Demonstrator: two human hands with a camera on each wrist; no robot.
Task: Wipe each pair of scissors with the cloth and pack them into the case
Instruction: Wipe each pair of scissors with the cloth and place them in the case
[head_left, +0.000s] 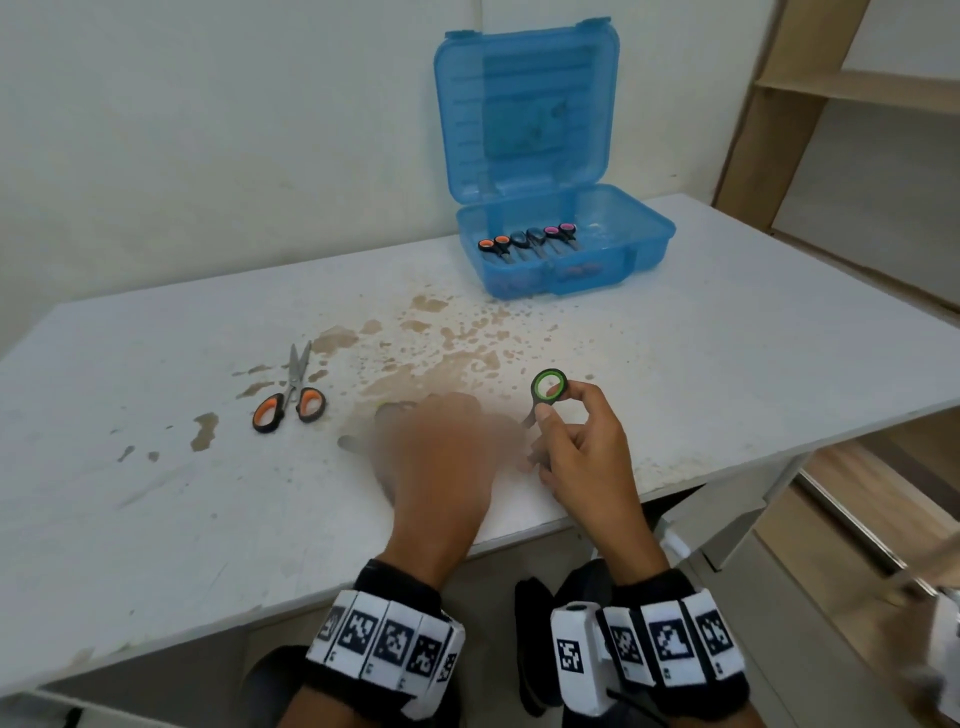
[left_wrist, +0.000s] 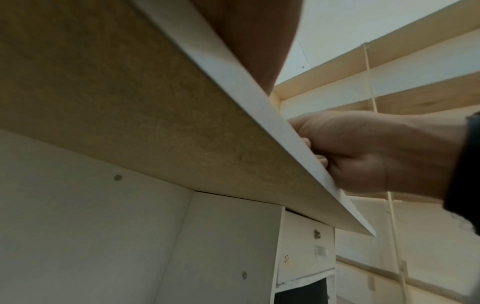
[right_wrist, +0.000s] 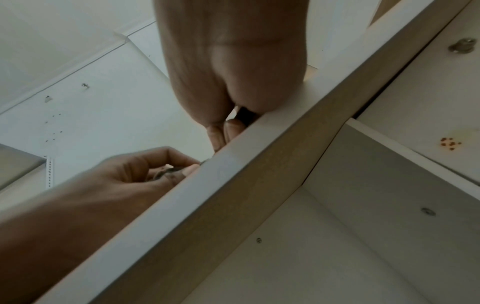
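My right hand (head_left: 576, 447) pinches one black-and-green ring of the green-handled scissors (head_left: 549, 387) just above the white table's (head_left: 156, 519) front edge; their blades run left, hidden behind my left hand. My left hand (head_left: 441, 452) is motion-blurred, with fingers curled round something pale grey, apparently the cloth (head_left: 356, 442). In the right wrist view the left hand (right_wrist: 135, 172) pinches a grey thing (right_wrist: 166, 172) at the table edge. Orange-handled scissors (head_left: 291, 400) lie slightly open, to the left. The open blue case (head_left: 644, 244) at the back holds three pairs of scissors (head_left: 527, 240).
Brown stains (head_left: 441, 358) spread over the table's middle. Wooden shelves (head_left: 857, 88) stand at the right beyond the table. Both wrist views look up from below the table edge (left_wrist: 259, 107), which hides most of the fingers.
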